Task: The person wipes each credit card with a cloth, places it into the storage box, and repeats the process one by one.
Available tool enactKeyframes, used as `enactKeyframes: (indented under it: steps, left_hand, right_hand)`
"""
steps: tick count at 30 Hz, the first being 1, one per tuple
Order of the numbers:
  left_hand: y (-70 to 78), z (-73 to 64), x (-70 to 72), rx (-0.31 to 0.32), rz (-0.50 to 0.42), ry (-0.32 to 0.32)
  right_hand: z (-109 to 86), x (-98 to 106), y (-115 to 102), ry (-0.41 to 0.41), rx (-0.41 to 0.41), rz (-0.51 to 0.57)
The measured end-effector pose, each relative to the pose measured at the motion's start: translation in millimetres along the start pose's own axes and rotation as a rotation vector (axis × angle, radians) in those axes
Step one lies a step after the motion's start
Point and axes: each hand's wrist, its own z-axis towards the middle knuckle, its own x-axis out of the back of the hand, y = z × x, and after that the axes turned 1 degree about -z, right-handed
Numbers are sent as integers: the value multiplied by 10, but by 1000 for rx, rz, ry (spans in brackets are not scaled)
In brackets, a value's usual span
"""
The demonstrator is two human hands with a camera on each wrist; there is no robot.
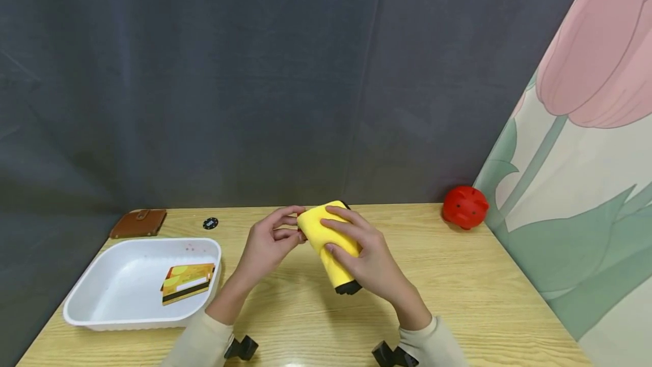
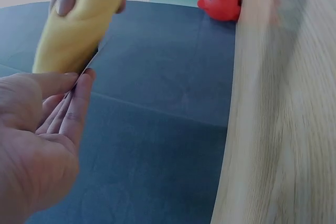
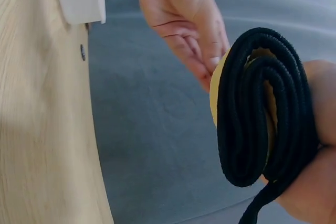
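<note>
My right hand (image 1: 374, 256) grips a rolled yellow towel (image 1: 322, 240) with black edging, held above the table. Its folded black end (image 3: 265, 114) faces the right wrist camera, layer over layer. At the towel's far left side, my left hand (image 1: 270, 245) has thumb and fingertips pinched together. In the left wrist view, that hand (image 2: 47, 124) pinches a thin, flat, card-like thing (image 2: 92, 60), seen edge-on against the towel. Most of this thin thing is hidden, so its kind is unclear.
On the left stands a white tray (image 1: 122, 244) with gold cards (image 1: 187, 283) in it. Behind it lie a brown leather wallet (image 1: 138, 223) and a black poker chip (image 1: 210, 223). A red piggy bank (image 1: 464, 207) sits at the back right, near the wall.
</note>
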Motion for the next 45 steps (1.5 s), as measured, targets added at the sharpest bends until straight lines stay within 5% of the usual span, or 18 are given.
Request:
enactKeyframes:
  steps: [19,33,45]
  left_hand:
    - [90,-37,0,-42,-77,16]
    - [105,-40,161,-31,22,95]
    - [144,-71,181,-38,-37,-1]
  right_hand:
    - [10,69,41,118,-23,-140]
    - [-48,449,348,253,-129,-149]
    - [-77,619,274,279,-141,-88]
